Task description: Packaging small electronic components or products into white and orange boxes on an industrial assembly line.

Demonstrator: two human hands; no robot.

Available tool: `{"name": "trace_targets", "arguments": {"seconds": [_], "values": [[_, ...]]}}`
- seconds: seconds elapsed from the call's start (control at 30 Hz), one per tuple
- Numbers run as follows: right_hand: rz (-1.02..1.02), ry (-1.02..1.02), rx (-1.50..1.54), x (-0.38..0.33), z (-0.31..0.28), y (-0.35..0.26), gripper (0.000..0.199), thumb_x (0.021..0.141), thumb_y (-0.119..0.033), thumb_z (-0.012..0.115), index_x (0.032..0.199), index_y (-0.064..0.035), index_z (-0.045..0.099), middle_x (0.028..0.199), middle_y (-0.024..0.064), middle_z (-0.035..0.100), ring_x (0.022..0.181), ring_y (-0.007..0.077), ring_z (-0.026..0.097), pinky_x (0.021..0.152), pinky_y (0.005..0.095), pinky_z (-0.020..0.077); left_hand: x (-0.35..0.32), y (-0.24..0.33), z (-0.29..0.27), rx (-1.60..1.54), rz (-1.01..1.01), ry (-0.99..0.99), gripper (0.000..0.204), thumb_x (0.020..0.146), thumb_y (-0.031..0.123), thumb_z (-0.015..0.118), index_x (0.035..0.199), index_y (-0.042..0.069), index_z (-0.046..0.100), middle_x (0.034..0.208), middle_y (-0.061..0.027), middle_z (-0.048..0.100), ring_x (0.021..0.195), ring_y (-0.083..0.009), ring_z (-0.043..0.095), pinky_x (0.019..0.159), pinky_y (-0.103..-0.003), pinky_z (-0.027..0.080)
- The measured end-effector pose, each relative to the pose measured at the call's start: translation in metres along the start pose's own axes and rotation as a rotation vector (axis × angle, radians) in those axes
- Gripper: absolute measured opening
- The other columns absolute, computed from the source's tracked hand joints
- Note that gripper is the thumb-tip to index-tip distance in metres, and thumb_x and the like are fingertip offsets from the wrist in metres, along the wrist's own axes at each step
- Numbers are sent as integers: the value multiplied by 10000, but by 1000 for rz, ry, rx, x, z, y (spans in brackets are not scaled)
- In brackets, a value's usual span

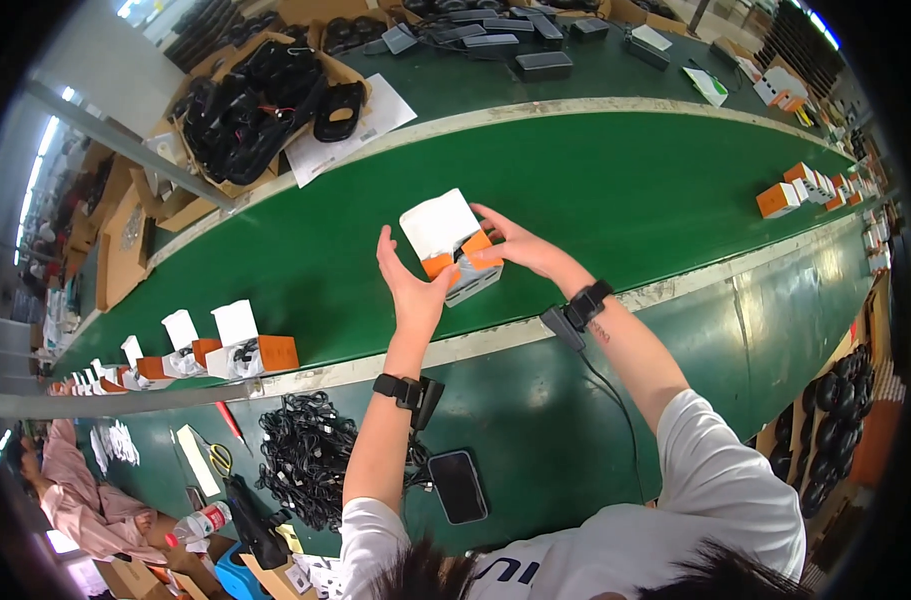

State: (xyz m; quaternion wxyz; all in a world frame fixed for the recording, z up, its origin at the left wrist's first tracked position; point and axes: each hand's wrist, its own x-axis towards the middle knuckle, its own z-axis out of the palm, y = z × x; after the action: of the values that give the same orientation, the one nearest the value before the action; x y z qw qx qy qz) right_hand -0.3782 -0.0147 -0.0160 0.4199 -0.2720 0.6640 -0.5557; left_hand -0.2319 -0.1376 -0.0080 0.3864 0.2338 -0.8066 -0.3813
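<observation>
now both hands, left [410, 290] and right [515, 247], clasp the open box [453, 247] between them.

You're facing bare green belt [615, 190] ahead; open boxes [240, 345] are crowding the near left, orange boxes [780, 198] far right.

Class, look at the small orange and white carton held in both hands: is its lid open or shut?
Open. The small orange and white cardboard carton has its white lid flap raised, and the left hand and right hand grip its sides above the green belt.

Orange-and-white carton [453, 247] (flap open) tilted above the green belt [615, 190].
</observation>
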Motion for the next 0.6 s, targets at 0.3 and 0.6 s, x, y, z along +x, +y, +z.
{"name": "trace_targets", "arguments": {"seconds": [0.3,0.6], "values": [[-317,64,7,-6,-15,15,302,740,10,636,1036,-49,638,1109,37,565,939,168,562,871,295,447,-11,-3,11,-112,174,-388,598,648,43,764,1194,56,520,1199,-126,497,1102,-296,493,916,-398,413],[-118,-236,95,-34,-43,-2,495,785,7,619,1262,-88,530,1418,79,360,1224,198,431,987,333,390,-14,0,7,54,299,-482,421,815,163,635,1216,77,540,1317,-115,475,1228,-321,427,1026,-461,323]]}}
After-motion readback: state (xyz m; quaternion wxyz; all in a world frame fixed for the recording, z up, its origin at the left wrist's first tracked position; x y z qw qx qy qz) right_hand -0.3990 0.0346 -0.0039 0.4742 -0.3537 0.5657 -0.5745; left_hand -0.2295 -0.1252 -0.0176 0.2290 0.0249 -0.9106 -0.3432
